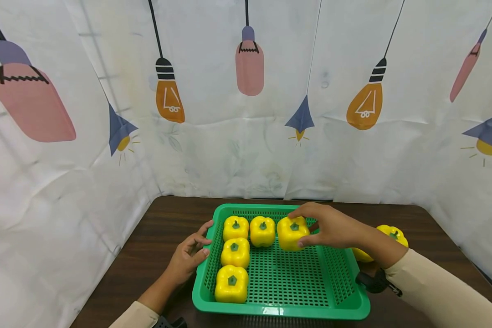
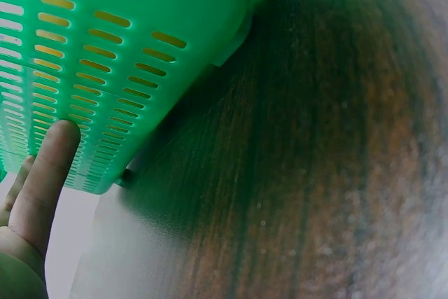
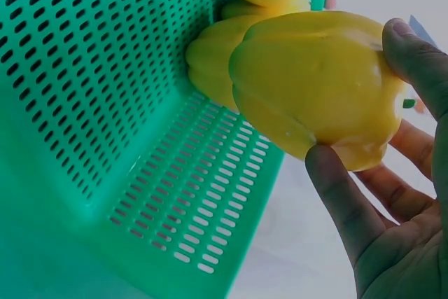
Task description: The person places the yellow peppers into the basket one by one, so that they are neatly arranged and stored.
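My right hand [image 1: 330,225] pinches a yellow bell pepper [image 1: 290,236] between thumb and fingers, over the back of a green perforated basket [image 1: 279,312]. In the right wrist view this bell pepper [image 3: 315,82] is tilted on its side, its green stem towards the palm. Along the basket's left side sit three yellow bell peppers [image 1: 231,283] in a column. Another bell pepper [image 1: 263,231] stands at the back, just left of the held one. My left hand [image 1: 186,258] rests its fingers against the basket's left side, where the left wrist view shows a straight finger [image 2: 45,180] on the slotted wall.
The basket stands on a dark wood-grain table [image 1: 180,214]. More yellow bell pepper [image 1: 391,233] surface shows on the table to its right, partly hidden behind my right forearm. A white curtain [image 1: 229,150] printed with lamps hangs around the table's back and sides.
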`<state>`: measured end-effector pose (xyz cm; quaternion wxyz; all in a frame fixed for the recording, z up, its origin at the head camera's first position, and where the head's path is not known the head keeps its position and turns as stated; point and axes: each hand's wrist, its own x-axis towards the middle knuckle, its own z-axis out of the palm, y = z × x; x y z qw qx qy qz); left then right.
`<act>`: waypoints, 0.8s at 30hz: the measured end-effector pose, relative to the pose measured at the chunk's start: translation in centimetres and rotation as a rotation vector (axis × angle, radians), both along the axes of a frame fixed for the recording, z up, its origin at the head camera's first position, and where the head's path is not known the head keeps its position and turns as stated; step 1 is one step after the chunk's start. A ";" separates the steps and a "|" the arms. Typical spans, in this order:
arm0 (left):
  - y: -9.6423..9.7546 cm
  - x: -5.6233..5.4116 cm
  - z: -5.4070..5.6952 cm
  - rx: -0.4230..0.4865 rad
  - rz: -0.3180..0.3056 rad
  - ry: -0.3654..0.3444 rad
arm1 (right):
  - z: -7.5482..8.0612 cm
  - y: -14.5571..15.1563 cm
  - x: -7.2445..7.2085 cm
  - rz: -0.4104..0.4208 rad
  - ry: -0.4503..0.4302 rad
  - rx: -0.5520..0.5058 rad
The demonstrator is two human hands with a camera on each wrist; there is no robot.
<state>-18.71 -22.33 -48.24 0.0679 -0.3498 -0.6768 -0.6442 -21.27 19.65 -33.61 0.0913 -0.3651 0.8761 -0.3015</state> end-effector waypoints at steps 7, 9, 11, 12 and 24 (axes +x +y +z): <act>0.1 0.1 0.1 -0.002 0.009 -0.018 | -0.2 -0.8 0.0 0.007 -0.008 0.006; 0.1 0.1 0.2 -0.002 0.010 -0.019 | -0.2 -1.1 0.1 0.006 -0.011 0.004; 0.1 0.1 0.2 -0.005 0.009 -0.013 | -0.4 -1.3 0.1 0.010 -0.014 -0.004; 0.1 0.1 0.2 -0.007 0.009 -0.010 | -0.5 -1.4 0.1 0.012 -0.013 -0.009; 0.1 0.2 0.3 -0.010 0.010 -0.002 | -1.6 -2.7 0.2 0.040 -0.024 -0.032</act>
